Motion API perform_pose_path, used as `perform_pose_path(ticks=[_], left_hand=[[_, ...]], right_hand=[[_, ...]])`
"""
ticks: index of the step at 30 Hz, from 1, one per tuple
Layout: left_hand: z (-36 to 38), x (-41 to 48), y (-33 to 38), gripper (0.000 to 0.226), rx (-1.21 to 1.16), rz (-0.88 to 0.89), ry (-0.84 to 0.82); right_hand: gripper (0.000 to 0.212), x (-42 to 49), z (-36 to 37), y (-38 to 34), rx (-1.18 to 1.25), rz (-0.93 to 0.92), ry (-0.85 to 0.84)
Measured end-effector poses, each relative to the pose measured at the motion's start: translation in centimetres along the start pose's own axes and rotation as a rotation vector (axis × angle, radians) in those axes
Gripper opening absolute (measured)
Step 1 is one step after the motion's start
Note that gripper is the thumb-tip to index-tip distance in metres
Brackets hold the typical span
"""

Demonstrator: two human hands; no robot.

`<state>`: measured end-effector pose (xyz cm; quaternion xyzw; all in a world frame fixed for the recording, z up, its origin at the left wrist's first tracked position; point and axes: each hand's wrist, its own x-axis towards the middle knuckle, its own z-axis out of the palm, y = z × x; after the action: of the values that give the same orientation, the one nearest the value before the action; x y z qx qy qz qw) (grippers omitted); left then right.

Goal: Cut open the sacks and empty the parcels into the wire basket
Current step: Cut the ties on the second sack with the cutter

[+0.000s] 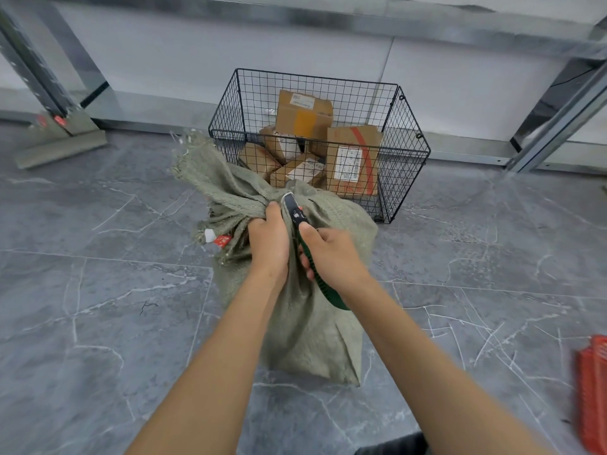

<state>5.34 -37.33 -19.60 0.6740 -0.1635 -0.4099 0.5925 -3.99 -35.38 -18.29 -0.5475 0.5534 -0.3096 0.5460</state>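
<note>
The left hand (267, 238) is closed in a fist around the gathered neck of a grey-green woven sack (305, 323), with the thumb pressed against the bunched cloth. The right hand (331, 254), just beside it at 3 o'clock, has its fingers curled round the green-and-black handle of a utility knife (295, 213) and its thumb laid along the top. The knife's nose points to 11 o'clock and lies against the sack neck, right at the left thumb. Whether a blade is out cannot be told.

The sack stands full and upright on the floor beneath both hands. Its body runs down toward 6 o'clock. Its loose, frayed mouth flares away from the left fist toward 10 o'clock. A small red-and-white tag (218, 239) hangs at the tied neck, at 9 o'clock from the left hand.

The black wire basket (407, 159) sits on the floor at 12 to 1 o'clock from the hands, with the sack's upper bulge touching or overlapping its near side. Brown cardboard parcels (303, 114) with printed labels lie heaped inside it.

The floor (98, 290) is dark grey marble-look tile with pale veins. Galvanised metal racking (555, 126) frames a white wall behind the basket. An orange-red mesh item (591, 389), blurred, lies at the edge at 4 o'clock.
</note>
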Motion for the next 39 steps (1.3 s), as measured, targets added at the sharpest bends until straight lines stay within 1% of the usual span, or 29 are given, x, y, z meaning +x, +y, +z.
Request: perform_pose_path(ticks=[3, 6, 9, 12, 18, 24, 26, 28, 31, 33, 39], left_hand=[[0.4, 0.1, -0.2, 0.032, 0.004, 0.011, 0.056], [0.5, 0.0, -0.3, 0.036, 0.021, 0.044, 0.115], [0.3, 0.0, -0.6, 0.036, 0.037, 0.038, 0.135], [0.0, 0.1, -0.6, 0.038, 0.051, 0.019, 0.123], [-0.2, 0.6, -0.6, 0.035, 0.06, 0.016, 0.098], [-0.4, 1.2, -0.5, 0.035, 0.048, 0.014, 0.072], [-0.4, 1.6, -0.3, 0.032, 0.005, 0.01, 0.053], [-0.5, 1.9, -0.1, 0.027, -0.036, 0.01, 0.044], [-0.8, 2.2, 0.0, 0.029, -0.022, 0.027, 0.035], [-0.8, 2.4, 0.0, 0.029, 0.003, 0.02, 0.029], [-0.8, 2.8, 0.1, 0.029, 0.032, 0.008, 0.012]], right_hand=[[0.042, 0.3, 0.9, 0.0, 0.014, 0.01, 0.024], [0.048, 0.8, 1.9, 0.2, -0.062, -0.016, 0.097], [0.048, 1.3, 2.7, 0.6, -0.124, -0.023, 0.121], [0.047, 1.5, 3.1, 0.9, -0.153, -0.02, 0.142], [0.046, 1.6, 3.7, 1.1, -0.234, -0.029, 0.185], [0.045, 1.5, 3.8, 0.4, -0.297, -0.064, 0.176], [0.043, 1.6, 3.4, 0.0, -0.322, -0.077, 0.143], [0.036, 1.5, 3.1, -0.1, -0.337, -0.059, 0.06], [0.024, 1.1, 2.4, -0.3, -0.307, -0.043, -0.073], [0.021, 0.8, 1.9, -0.4, -0.261, -0.046, -0.136], [0.019, 0.1, 0.8, -0.4, -0.238, -0.082, -0.211]])
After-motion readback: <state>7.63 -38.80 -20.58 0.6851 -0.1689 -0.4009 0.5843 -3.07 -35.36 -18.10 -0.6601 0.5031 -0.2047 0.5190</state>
